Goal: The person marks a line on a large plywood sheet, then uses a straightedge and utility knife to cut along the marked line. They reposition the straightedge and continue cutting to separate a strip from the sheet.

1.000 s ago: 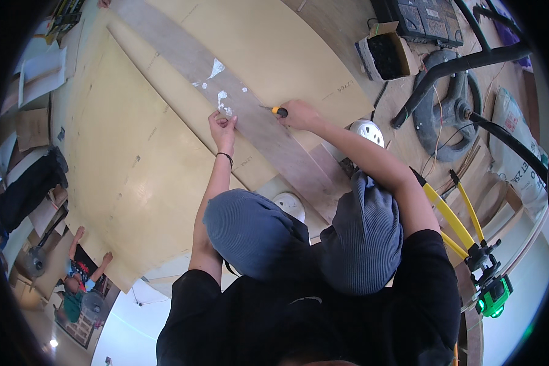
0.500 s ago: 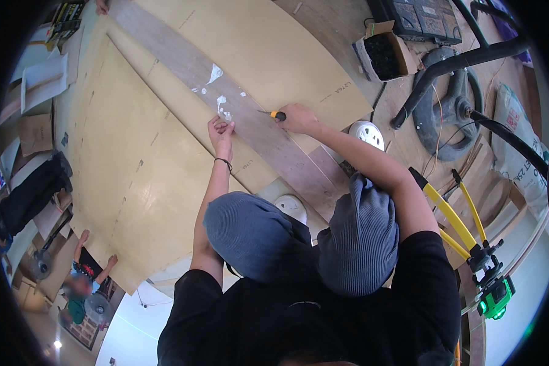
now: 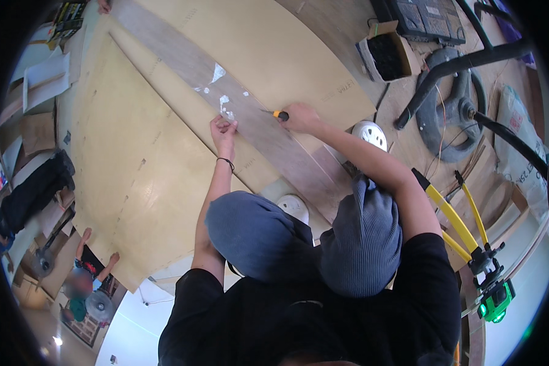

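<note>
In my right hand (image 3: 301, 117) is a yellow-and-black utility knife (image 3: 280, 114), its blade pointing left over a long grey-brown plank (image 3: 262, 134). My left hand (image 3: 224, 135) is at the plank's left edge, thumb and fingertips pinched together. Beside those fingertips lie small white scraps (image 3: 224, 99); whether one is between them I cannot make out. Farther up the plank lies a larger torn white piece (image 3: 218, 72). The plank rests on a tan sheet (image 3: 311, 67) that extends on both sides of it, and another large tan sheet (image 3: 122, 158) spreads to the left.
Another person's hand (image 3: 104, 6) is at the plank's far end; a co-worker (image 3: 79, 287) holds the left sheet's edge. On the right are an open carton (image 3: 384, 55), a black-framed stand (image 3: 448, 116) and a yellow tripod (image 3: 448, 210) with a green-lit laser level (image 3: 496, 301).
The view has shifted very slightly. My hands keep nearly the same places, the knife still in my right hand and the left fingertips still pinched.
</note>
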Demonstrator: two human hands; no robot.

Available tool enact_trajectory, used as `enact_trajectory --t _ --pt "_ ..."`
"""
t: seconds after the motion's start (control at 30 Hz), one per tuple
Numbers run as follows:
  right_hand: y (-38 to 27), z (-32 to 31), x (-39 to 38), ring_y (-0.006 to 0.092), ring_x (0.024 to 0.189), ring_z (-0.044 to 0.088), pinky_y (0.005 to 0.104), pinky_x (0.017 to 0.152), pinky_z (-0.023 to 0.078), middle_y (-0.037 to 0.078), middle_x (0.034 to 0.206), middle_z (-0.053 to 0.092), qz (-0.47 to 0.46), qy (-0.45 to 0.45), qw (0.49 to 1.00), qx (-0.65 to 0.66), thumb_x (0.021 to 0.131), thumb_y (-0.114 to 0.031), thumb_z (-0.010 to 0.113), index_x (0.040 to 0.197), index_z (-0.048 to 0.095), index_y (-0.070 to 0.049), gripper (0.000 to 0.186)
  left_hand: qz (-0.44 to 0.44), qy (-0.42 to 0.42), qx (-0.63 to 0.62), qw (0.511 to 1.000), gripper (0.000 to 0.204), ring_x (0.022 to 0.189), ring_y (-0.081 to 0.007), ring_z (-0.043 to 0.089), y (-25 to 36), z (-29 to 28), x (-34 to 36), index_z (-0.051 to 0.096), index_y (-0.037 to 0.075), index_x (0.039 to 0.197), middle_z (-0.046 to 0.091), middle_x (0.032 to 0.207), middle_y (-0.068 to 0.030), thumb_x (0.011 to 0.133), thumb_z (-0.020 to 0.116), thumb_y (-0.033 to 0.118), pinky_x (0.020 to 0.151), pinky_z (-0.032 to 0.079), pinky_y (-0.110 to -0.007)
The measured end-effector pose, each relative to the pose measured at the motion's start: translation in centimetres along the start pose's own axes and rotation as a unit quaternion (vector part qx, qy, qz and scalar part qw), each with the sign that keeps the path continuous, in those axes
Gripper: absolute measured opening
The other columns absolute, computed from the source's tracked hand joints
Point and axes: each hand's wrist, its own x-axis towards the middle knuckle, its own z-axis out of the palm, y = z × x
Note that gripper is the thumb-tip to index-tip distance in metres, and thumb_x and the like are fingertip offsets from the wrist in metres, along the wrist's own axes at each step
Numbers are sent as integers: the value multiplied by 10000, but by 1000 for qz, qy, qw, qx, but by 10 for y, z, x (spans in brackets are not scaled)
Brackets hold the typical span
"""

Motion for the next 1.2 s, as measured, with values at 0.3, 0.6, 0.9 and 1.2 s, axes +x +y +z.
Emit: enact_trajectory --t 0.3,0.6,0.9,1.2 --pt "-14 -6 -12 372 879 674 478 807 535 182 907 698 -22 28 999 -26 814 -355 662 955 710 -95 299 -29 20 20 999 522 825 -137 520 12 8 -7 490 109 1246 511 910 -26 803 755 26 776 499 -275" --pt "-13 -2 -10 306 847 687 427 767 537 124 885 712 -3 28 999 -41 777 -369 751 932 712 -122 294 -29 16 -5 999 522 792 -134 557 10 7 -5 492 95 1220 523 863 -21 781 759 0 737 510 -279" --pt "-7 3 -6 270 815 695 402 747 536 86 848 720 -3 35 998 -52 773 -365 770 909 711 -125 282 -24 17 5 1000 521 767 -133 569 2 8 -2 486 93 1194 528 848 -25 767 768 -4 703 518 -285" --pt "-12 0 -10 279 834 696 402 765 534 91 857 722 -7 33 999 -26 774 -365 777 916 713 -117 293 -19 19 11 1000 527 770 -136 574 5 8 -3 477 94 1190 530 861 -28 765 770 -11 703 526 -287"
